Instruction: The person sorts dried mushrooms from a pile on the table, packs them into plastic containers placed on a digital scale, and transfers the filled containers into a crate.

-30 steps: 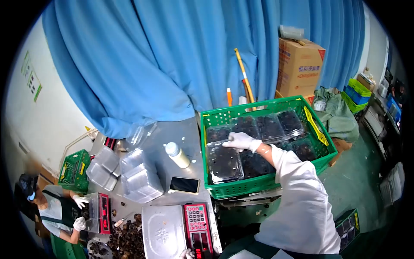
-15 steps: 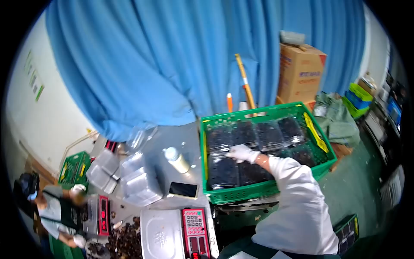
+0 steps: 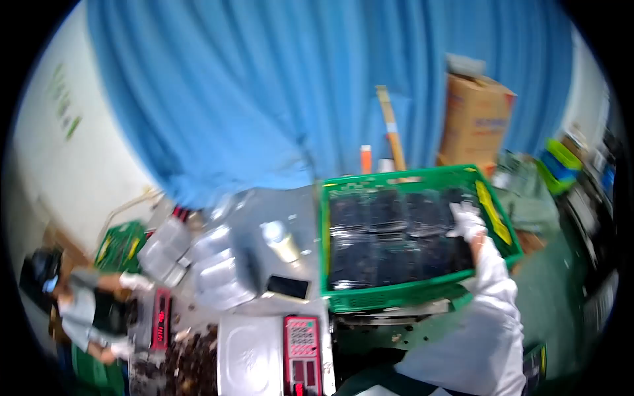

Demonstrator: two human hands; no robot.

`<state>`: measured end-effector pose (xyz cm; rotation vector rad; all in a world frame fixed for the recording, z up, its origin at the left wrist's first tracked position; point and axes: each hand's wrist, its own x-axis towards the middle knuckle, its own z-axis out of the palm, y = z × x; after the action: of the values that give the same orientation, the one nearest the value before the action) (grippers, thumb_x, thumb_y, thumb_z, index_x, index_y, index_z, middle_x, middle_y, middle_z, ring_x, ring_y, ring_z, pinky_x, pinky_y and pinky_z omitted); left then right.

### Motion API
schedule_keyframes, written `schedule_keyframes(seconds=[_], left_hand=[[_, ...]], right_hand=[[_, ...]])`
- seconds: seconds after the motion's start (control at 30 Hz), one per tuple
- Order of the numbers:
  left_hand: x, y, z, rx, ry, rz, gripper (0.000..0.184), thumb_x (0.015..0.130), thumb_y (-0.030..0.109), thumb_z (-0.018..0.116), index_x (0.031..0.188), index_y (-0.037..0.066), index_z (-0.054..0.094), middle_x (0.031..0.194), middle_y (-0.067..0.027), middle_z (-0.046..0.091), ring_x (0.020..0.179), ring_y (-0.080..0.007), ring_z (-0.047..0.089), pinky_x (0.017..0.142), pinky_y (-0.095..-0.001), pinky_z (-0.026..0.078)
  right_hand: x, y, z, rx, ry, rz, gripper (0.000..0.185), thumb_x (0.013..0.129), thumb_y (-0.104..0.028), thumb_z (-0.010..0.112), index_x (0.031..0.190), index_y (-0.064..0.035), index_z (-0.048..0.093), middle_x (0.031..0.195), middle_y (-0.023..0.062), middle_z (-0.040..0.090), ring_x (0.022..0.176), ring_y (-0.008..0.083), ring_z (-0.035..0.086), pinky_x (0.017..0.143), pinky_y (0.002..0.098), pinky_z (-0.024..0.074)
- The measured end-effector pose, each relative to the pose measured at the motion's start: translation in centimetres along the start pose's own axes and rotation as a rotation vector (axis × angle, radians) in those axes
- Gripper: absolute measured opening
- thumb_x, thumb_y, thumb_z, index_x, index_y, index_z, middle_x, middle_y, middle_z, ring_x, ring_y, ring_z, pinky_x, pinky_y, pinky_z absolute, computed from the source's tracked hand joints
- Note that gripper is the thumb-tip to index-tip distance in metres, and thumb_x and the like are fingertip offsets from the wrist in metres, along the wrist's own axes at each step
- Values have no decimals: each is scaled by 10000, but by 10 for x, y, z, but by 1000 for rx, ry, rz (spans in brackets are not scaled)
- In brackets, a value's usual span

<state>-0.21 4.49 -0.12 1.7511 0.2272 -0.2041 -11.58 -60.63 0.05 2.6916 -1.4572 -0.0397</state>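
Observation:
My right hand, in a white glove, is over the right side of a green crate. Its fingers look spread, and it seems to touch the clear plastic boxes beneath, though blur hides the exact contact. Rows of these clear boxes with dark contents fill much of the crate. A yellow strip runs along the crate's right inner wall, close to my hand. My left hand is out of view.
On the table are a scale, a phone, a white bottle, stacked clear trays and a dark loose heap. A co-worker stands at the left by another scale. A cardboard box stands behind.
My right hand has moved from the left-middle of the crate to its right side, its fingers now spread. The view has shifted slightly. The co-worker's upper hand has reached further right.

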Motion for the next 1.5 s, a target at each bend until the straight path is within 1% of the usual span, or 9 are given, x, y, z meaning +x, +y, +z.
schedule_keyframes(seconds=[0.1,0.33,0.5,0.77,1.0,1.17,1.27,1.4,1.5], left_hand=[[2,-31,-9,-208,49,-2,273,947,170,485,1103,-23,599,1038,-135,649,911,-213,605,824,-300,475],[20,-40,13,-122,37,201,218,951,101,511,1107,-10,615,1065,-98,659,964,-149,620,892,-269,468],[0,-28,29,-173,8,131,214,951,120,524,1116,19,615,1076,-66,654,1014,-134,591,920,-273,447],[-56,-46,1,210,263,190,229,942,135,516,1132,34,594,1089,-141,618,990,-229,594,829,-339,489],[-91,-106,-11,276,423,3,329,966,216,436,1259,112,544,1217,-153,520,1099,-314,508,968,-410,392],[-90,-48,4,0,504,-48,275,926,157,526,1179,64,584,1150,-130,591,1043,-244,570,914,-380,437],[-83,-53,7,-95,531,-7,235,912,146,564,1100,16,620,1063,-124,660,997,-208,624,884,-310,470],[-91,-43,-2,-32,465,38,229,923,148,560,1116,43,625,1051,-90,662,970,-173,621,870,-296,475],[-100,-55,-15,-82,437,16,233,923,157,563,1112,37,624,1058,-103,658,985,-183,620,889,-298,472]], right_hand=[[6,-11,-41,42,-149,182,1053,543,-389,855,1424,-153,329,1445,186,352,1318,370,355,1046,478,358],[-3,-224,-125,584,445,-859,474,686,-217,764,1107,-52,621,1101,160,625,1052,323,573,885,409,458],[-61,-426,-162,750,264,-1475,301,828,-284,629,1021,-56,659,976,123,657,922,295,614,831,386,468],[-72,-643,-29,147,-39,-1227,351,868,-374,505,1114,-155,627,1153,145,576,1195,325,482,947,644,301],[-73,-657,-8,453,331,-1242,180,802,-326,572,754,-186,675,764,44,635,854,257,631,946,636,283],[-63,-650,-22,641,222,-1162,286,632,-394,726,663,-117,662,708,106,644,697,294,633,648,372,500],[8,-678,-2,750,355,-1306,230,817,-259,593,718,-63,661,722,125,638,648,278,615,607,398,474],[-19,-617,-100,1688,-346,-937,260,969,-243,497,812,-50,571,750,-25,514,729,93,465,656,261,414],[-78,-560,-138,1380,-252,-1254,267,982,-240,478,812,-40,525,786,0,503,742,90,445,698,216,373]])
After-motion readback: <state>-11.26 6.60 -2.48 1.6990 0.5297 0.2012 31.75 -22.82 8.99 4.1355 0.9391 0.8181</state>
